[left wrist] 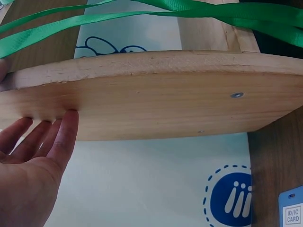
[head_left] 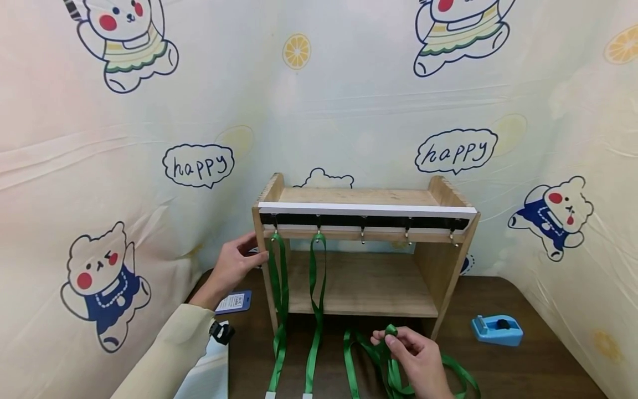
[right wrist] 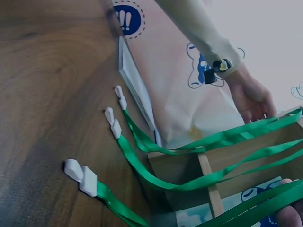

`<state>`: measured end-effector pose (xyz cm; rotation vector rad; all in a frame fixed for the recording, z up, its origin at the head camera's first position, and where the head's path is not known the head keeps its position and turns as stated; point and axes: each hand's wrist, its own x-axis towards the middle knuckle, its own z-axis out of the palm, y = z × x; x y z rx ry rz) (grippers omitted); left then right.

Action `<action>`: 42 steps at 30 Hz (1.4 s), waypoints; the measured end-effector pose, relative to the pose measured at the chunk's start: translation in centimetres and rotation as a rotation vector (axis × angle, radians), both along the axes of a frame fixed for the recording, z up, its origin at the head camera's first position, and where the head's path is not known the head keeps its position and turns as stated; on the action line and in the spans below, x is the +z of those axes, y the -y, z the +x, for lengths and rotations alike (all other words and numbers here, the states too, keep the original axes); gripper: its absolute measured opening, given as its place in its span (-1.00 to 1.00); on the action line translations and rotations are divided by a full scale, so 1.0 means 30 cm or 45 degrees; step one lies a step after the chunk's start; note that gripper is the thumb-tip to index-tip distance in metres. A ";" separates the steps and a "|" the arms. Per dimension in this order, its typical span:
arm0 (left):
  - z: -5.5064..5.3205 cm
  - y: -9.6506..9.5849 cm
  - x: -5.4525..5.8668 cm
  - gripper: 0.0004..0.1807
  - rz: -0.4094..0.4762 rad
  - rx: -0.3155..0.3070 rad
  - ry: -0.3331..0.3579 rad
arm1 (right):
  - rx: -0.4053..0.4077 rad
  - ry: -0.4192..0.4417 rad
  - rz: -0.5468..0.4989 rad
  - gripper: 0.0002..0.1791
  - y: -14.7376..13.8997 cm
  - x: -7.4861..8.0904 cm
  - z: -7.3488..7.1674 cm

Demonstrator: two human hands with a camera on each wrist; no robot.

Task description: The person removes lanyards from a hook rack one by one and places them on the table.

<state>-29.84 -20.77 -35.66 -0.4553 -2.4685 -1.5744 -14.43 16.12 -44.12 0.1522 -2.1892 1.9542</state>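
Observation:
A small wooden shelf [head_left: 359,282] stands on the table, with a black hook strip [head_left: 339,221] along its upper front. My left hand [head_left: 236,266] holds the shelf's left side panel [left wrist: 156,104], fingertips on its outer face and thumb at the front edge. From the first two hooks on the left hang green lanyards [head_left: 279,288], their white clips [right wrist: 113,124] at the lower ends. Low in front of the shelf, my right hand [head_left: 416,354] pinches another green lanyard [head_left: 391,331] between thumb and fingers. The rest of that lanyard trails down around the hand.
A blue tape dispenser [head_left: 497,330] sits on the table at the right. Left of the shelf lie a blue card holder [head_left: 234,302] and a pale flat board [head_left: 206,366]. Three hooks on the right bear nothing. Printed cloth [head_left: 349,111] hangs behind and at both sides.

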 end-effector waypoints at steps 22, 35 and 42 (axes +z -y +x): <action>0.005 0.003 -0.002 -0.28 -0.005 0.004 0.011 | 0.428 0.237 0.022 -0.62 0.048 -0.107 0.034; 0.003 0.004 0.004 -0.29 -0.004 0.004 0.007 | 0.477 0.303 -0.018 -0.64 0.102 -0.184 -0.036; 0.004 -0.001 0.007 -0.29 0.001 0.004 0.017 | 0.421 0.324 -0.050 -0.71 0.137 -0.213 -0.085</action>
